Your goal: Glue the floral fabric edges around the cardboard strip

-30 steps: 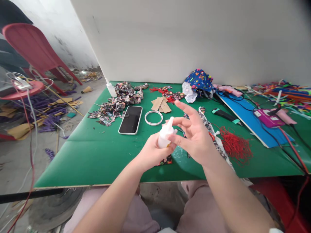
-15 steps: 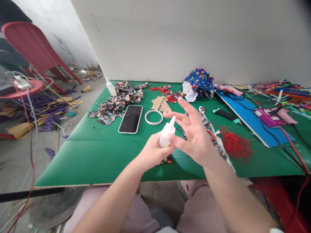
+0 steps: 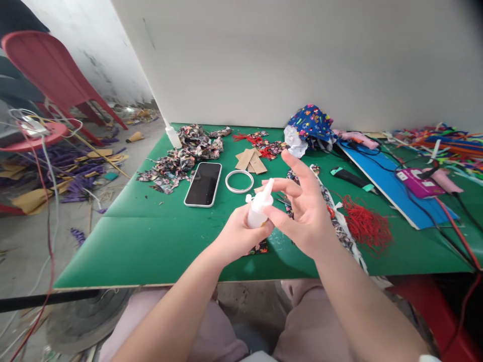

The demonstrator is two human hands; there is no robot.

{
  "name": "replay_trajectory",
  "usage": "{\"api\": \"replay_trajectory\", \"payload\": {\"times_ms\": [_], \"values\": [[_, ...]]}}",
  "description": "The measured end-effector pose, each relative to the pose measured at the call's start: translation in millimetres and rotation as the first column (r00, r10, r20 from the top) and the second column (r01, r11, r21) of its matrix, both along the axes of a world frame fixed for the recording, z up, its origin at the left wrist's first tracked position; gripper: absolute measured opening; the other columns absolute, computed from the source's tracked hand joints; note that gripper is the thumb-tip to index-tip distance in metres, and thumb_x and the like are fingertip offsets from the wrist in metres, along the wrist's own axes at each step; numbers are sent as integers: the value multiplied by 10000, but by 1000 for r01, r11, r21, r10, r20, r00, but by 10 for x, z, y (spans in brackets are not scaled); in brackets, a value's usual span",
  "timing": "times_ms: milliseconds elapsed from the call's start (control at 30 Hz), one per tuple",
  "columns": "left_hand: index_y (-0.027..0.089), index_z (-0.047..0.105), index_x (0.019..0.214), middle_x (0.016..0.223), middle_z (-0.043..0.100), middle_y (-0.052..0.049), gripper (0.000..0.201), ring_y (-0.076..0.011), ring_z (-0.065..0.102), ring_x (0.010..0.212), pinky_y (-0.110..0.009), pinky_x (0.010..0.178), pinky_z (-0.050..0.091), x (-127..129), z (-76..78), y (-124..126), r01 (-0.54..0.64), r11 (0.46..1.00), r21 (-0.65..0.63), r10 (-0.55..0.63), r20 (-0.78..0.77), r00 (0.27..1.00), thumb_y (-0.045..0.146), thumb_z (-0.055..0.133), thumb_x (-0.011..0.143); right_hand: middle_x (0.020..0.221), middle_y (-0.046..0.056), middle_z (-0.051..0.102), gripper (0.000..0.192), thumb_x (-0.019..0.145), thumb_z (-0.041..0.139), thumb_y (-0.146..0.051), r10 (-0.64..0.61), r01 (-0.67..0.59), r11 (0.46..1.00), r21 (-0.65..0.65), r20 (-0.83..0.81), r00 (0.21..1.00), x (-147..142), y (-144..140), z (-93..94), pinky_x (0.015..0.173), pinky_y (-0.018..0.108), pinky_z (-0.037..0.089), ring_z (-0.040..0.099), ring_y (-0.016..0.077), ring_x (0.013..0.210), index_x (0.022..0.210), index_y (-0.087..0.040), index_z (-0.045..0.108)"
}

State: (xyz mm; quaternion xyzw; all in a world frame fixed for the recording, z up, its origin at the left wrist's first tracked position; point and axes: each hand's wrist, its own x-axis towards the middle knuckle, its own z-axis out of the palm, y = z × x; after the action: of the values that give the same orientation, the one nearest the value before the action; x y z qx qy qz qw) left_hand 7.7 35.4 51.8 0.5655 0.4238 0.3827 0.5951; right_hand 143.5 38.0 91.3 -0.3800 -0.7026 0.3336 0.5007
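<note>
My left hand [image 3: 241,236] is wrapped round a white squeeze bottle [image 3: 258,211] with a thin pointed nozzle, held upright over the table's front part. A small white knob, perhaps a tethered cap, sticks out at the bottle's left shoulder. My right hand [image 3: 304,211] is beside the bottle with its fingers apart. Its thumb reaches the bottle's neck, and one fingertip lies behind the nozzle; whether it touches is unclear. Below the hands, a floral fabric piece [image 3: 261,247] is partly hidden. Just beyond the bottle lie a white ring [image 3: 239,190] and brown card pieces [image 3: 251,161].
A phone [image 3: 204,184] and floral scraps [image 3: 177,158] lie left on the green table [image 3: 136,241], with another white bottle [image 3: 173,136] behind. Rightward are red cords [image 3: 366,223], a cutter [image 3: 352,178], a blue board [image 3: 396,186] and pink glue guns [image 3: 445,180] with cables.
My right hand's fingers have curled and shifted slightly near the nozzle. The small white knob now shows at the bottle's left shoulder. My left hand keeps its hold.
</note>
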Motion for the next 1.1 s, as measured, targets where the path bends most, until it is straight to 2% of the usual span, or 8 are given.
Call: {"api": "replay_trajectory", "payload": {"times_ms": [133,233,433,533,633,767,867,1100], "values": [[173,434,702,522,428,73,175,-44,367,443,-183,425,269,-3,-19,7,14,1000,20,-13,-13,1000,257,587,714,1287,46,512,805,705,689,-312,-27,27,1000,2,31,999,4,22,-13,938,387,465,591,185,990,1387,-342,262],[170,437,683,523,431,67,193,-46,375,450,-184,429,273,-5,-37,11,4,1000,25,-3,-39,999,277,590,728,1288,45,516,772,727,675,-314,-46,46,999,-18,42,998,9,31,-17,938,377,463,604,170,951,1383,-343,270],[172,446,729,540,423,72,146,-42,360,458,-175,429,276,-3,-35,3,7,1000,19,-7,7,1000,247,570,729,1378,36,446,676,802,579,-292,60,-60,998,-37,-9,998,16,5,-1,896,360,487,580,184,1052,1389,-364,251],[171,447,725,525,431,74,151,-41,366,449,-176,430,278,-4,-28,0,8,999,44,-8,-5,1000,256,571,736,1347,56,474,715,790,603,-329,100,-101,994,-44,-22,995,19,10,-14,920,396,473,548,207,1106,1401,-345,232],[167,455,721,533,450,68,146,-44,390,459,-178,443,297,-1,-24,2,0,998,64,3,-47,999,243,580,729,1257,64,540,804,727,683,-351,64,-65,998,-24,-28,998,19,33,-44,953,431,443,560,214,1066,1401,-328,245],[167,464,738,535,443,69,131,-43,388,445,-175,423,283,12,-16,8,-8,999,40,11,-64,998,244,570,728,1266,51,542,737,752,668,-340,31,-33,999,-43,-37,999,22,52,-61,899,396,480,594,193,987,1380,-349,283],[169,449,709,518,426,71,155,-39,369,428,-174,407,263,13,-22,12,-4,1000,24,5,-53,999,268,565,735,1327,47,503,693,797,619,-333,79,-82,994,-72,-48,996,40,41,-40,878,376,495,603,186,986,1389,-355,261],[172,465,731,528,461,67,140,-47,375,435,-182,418,284,11,-80,9,-30,999,37,32,-54,998,268,566,743,1363,38,457,579,878,491,-354,227,-231,962,-148,-41,973,116,14,10,986,445,433,529,211,1160,1400,-379,244]]}}
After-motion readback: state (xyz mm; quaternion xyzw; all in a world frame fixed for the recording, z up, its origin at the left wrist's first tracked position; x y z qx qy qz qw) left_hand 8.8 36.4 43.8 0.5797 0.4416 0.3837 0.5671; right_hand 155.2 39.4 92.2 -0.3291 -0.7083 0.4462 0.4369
